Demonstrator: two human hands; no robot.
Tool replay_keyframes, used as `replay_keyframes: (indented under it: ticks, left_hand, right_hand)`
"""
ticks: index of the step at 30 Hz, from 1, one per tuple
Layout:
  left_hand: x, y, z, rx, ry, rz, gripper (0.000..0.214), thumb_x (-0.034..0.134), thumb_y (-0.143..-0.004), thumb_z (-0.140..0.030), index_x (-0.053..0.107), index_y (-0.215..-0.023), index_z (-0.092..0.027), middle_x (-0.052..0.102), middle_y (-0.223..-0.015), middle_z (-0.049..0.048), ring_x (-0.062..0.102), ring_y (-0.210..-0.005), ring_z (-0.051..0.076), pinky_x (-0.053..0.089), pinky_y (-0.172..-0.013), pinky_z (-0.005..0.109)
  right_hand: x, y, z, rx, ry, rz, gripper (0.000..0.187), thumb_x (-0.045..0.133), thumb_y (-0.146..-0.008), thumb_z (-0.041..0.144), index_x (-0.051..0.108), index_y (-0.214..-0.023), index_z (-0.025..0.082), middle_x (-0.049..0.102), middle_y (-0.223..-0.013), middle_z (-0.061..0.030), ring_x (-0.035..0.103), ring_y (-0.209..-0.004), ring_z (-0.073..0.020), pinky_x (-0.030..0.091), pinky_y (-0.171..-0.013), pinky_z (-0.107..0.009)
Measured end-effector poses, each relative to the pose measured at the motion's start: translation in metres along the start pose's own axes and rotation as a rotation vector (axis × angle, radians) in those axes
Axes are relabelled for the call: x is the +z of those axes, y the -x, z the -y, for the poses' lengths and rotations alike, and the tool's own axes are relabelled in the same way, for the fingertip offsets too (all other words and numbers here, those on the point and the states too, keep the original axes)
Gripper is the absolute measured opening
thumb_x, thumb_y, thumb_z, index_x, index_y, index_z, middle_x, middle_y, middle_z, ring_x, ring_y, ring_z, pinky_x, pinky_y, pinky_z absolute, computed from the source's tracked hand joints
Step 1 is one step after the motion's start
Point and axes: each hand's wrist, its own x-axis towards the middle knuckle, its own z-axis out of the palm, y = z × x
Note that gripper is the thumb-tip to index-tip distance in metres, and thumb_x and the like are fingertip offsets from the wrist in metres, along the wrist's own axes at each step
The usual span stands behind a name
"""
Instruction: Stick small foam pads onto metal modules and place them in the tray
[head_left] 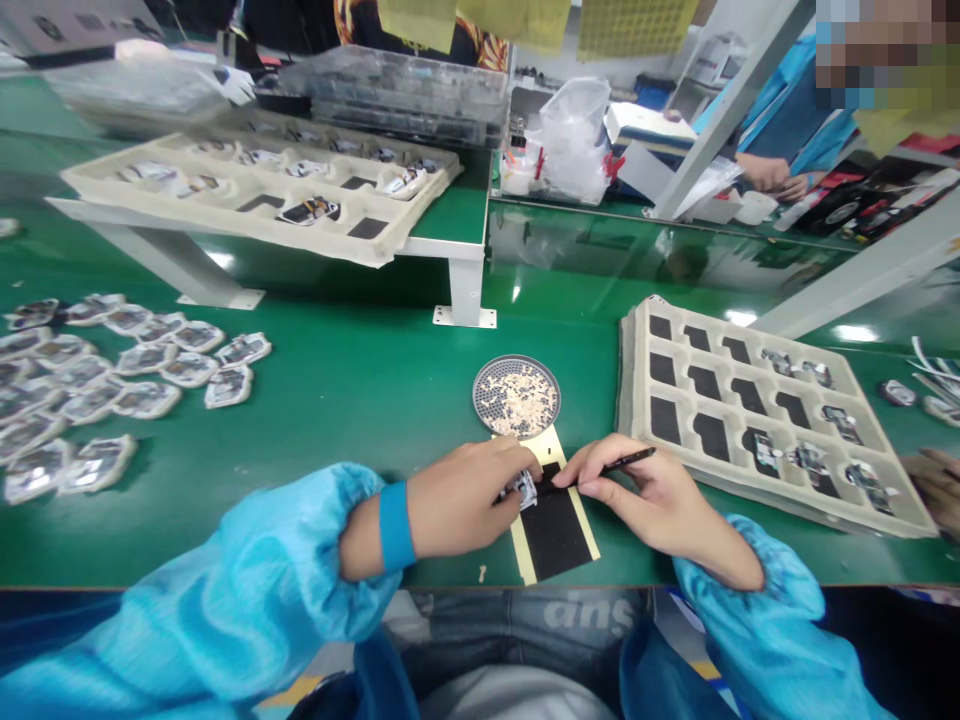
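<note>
My left hand [472, 492] is closed around a small silvery electronic part [525, 488], mostly hidden by the fingers. Opposite it, my right hand [643, 490] pinches black tweezers [628, 460], whose tips reach toward that part and a black strip. Both hands work over a black sheet [556, 540] with pale yellow edges, lying on the green table. Just beyond the hands sits a round grey perforated dish [516, 396] holding many tiny tan and black pieces.
A moulded tray [750, 470] with electronic parts in some pockets stands at right; another tray [262, 225] rests on a raised shelf [442, 248]. Rows of white-rimmed parts [150, 398] lie at left. A co-worker's hand [934, 485] shows at the right edge; another person sits across.
</note>
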Motion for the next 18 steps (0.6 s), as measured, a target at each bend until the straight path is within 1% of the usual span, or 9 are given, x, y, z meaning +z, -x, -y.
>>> replay_keyframes:
  ticks: [3, 8, 10, 12, 14, 15, 16, 17, 18]
  left_hand:
    - [-0.002, 0.001, 0.000, -0.013, 0.016, 0.013, 0.029, 0.051, -0.090, -0.016, 0.062, -0.115, -0.026, 0.060, -0.108, 0.0002, 0.057, -0.098, 0.017, 0.040, -0.083, 0.031]
    - [-0.004, 0.003, 0.000, -0.010, 0.054, 0.008, 0.026, 0.051, -0.091, -0.018, 0.062, -0.112, -0.027, 0.062, -0.109, -0.0024, 0.058, -0.100, 0.015, 0.040, -0.088, 0.030]
    - [-0.004, 0.002, 0.001, -0.066, 0.091, 0.000, 0.021, 0.051, -0.092, -0.023, 0.062, -0.110, -0.027, 0.064, -0.105, -0.0034, 0.058, -0.096, 0.014, 0.041, -0.086, 0.028]
    - [-0.004, -0.001, 0.002, -0.101, 0.174, -0.014, 0.016, 0.052, -0.094, -0.030, 0.062, -0.106, -0.026, 0.064, -0.098, -0.0035, 0.059, -0.089, 0.013, 0.042, -0.080, 0.027]
    - [-0.004, -0.004, 0.001, -0.110, 0.275, -0.038, 0.017, 0.053, -0.094, -0.037, 0.062, -0.103, -0.025, 0.064, -0.093, -0.0031, 0.058, -0.082, 0.012, 0.042, -0.074, 0.027]
    - [-0.003, -0.005, 0.001, -0.110, 0.327, -0.050, 0.020, 0.054, -0.093, -0.040, 0.061, -0.102, -0.024, 0.064, -0.093, -0.0027, 0.058, -0.081, 0.013, 0.043, -0.073, 0.026]
    - [-0.002, -0.006, 0.000, -0.115, 0.380, -0.059, 0.023, 0.056, -0.092, -0.043, 0.061, -0.103, -0.023, 0.065, -0.094, -0.0019, 0.059, -0.081, 0.013, 0.044, -0.074, 0.026]
    - [-0.001, -0.007, -0.001, -0.121, 0.437, -0.066, 0.027, 0.058, -0.091, -0.045, 0.061, -0.104, -0.022, 0.066, -0.097, -0.0007, 0.061, -0.084, 0.014, 0.046, -0.076, 0.026]
    - [-0.001, -0.008, -0.002, -0.131, 0.503, -0.068, 0.032, 0.061, -0.089, -0.047, 0.061, -0.106, -0.021, 0.067, -0.099, 0.0010, 0.063, -0.089, 0.015, 0.049, -0.079, 0.026]
  right_hand:
    - [-0.007, 0.002, -0.001, 0.097, -0.060, 0.031, 0.013, 0.061, -0.099, 0.024, 0.060, -0.098, 0.011, 0.065, -0.109, -0.0060, 0.066, -0.108, -0.0071, 0.057, -0.099, -0.016]
    - [-0.005, 0.012, 0.003, 0.111, -0.318, -0.026, 0.022, 0.059, -0.101, 0.030, 0.051, -0.106, 0.010, 0.065, -0.098, -0.0091, 0.068, -0.097, -0.0123, 0.057, -0.089, -0.022]
    - [-0.013, 0.021, 0.009, 0.077, -0.462, -0.088, 0.025, 0.048, -0.105, 0.036, 0.048, -0.104, 0.012, 0.062, -0.084, -0.0067, 0.068, -0.087, -0.0144, 0.056, -0.082, -0.026]
    - [-0.032, 0.034, 0.019, 0.022, -0.496, -0.257, 0.030, 0.039, -0.106, 0.042, 0.046, -0.100, 0.013, 0.051, -0.069, -0.0019, 0.062, -0.071, -0.0125, 0.053, -0.070, -0.025]
    - [-0.062, 0.051, 0.027, 0.009, -0.285, -0.566, 0.034, 0.044, -0.104, 0.047, 0.050, -0.099, 0.014, 0.040, -0.063, 0.0008, 0.050, -0.058, -0.0069, 0.043, -0.058, -0.017]
    - [-0.078, 0.061, 0.030, 0.037, -0.063, -0.748, 0.037, 0.050, -0.101, 0.050, 0.054, -0.101, 0.013, 0.041, -0.064, 0.0005, 0.044, -0.057, -0.0042, 0.036, -0.056, -0.013]
    - [-0.095, 0.070, 0.030, 0.132, 0.233, -0.861, 0.041, 0.056, -0.097, 0.053, 0.059, -0.102, 0.012, 0.048, -0.068, -0.0018, 0.045, -0.061, -0.0038, 0.032, -0.056, -0.012]
    - [-0.109, 0.078, 0.029, 0.297, 0.524, -0.872, 0.046, 0.060, -0.093, 0.056, 0.064, -0.101, 0.011, 0.056, -0.077, -0.0047, 0.048, -0.066, -0.0047, 0.034, -0.059, -0.013]
    - [-0.122, 0.086, 0.025, 0.464, 0.725, -0.772, 0.049, 0.059, -0.092, 0.058, 0.069, -0.106, 0.012, 0.061, -0.082, -0.0057, 0.050, -0.068, -0.0052, 0.033, -0.059, -0.013]
